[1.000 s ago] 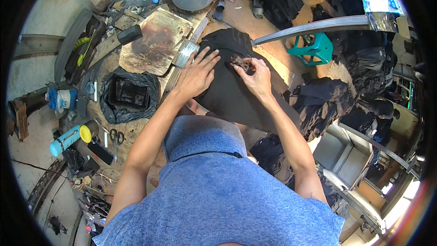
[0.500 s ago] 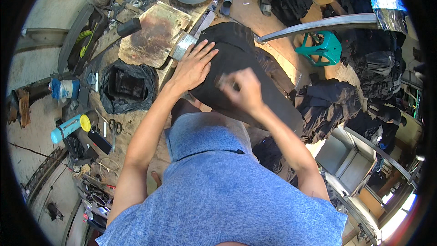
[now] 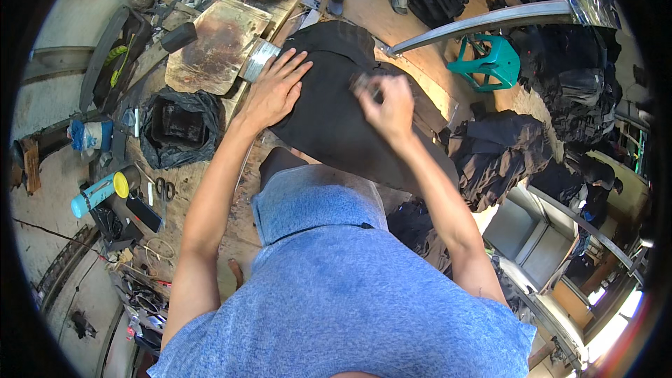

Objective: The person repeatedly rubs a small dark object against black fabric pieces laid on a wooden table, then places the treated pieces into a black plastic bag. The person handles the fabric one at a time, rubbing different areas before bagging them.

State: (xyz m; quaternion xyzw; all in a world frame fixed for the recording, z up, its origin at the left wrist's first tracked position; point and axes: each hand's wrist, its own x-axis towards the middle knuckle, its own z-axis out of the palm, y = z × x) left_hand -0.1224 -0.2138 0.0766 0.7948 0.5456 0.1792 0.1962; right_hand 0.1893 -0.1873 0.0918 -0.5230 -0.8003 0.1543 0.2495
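Black cloth [image 3: 343, 115], which looks like a garment, lies stretched over a support in front of me. My left hand [image 3: 277, 89] rests flat on its left edge with the fingers extended. Over the middle of the cloth is my right hand [image 3: 390, 106], its fingers curled into a pinch. A small, dark greyish thing shows at those fingertips, too blurred to name. Close to my left fingers, a pale, ridged silvery piece [image 3: 260, 60] sticks out beside the cloth. The support under the cloth is mostly hidden.
A bin lined with black plastic [image 3: 180, 126] stands left, near scissors [image 3: 165, 192] and a blue bottle [image 3: 96, 194]. A stained board [image 3: 217, 45] lies behind it. Right are a green stool [image 3: 490, 63], a metal rail [image 3: 483, 22] and dark clothes piles [image 3: 500, 150].
My right hand has shifted a little right across the cloth, still pinched. My left hand stays flat on the cloth. The whole view has shifted slightly.
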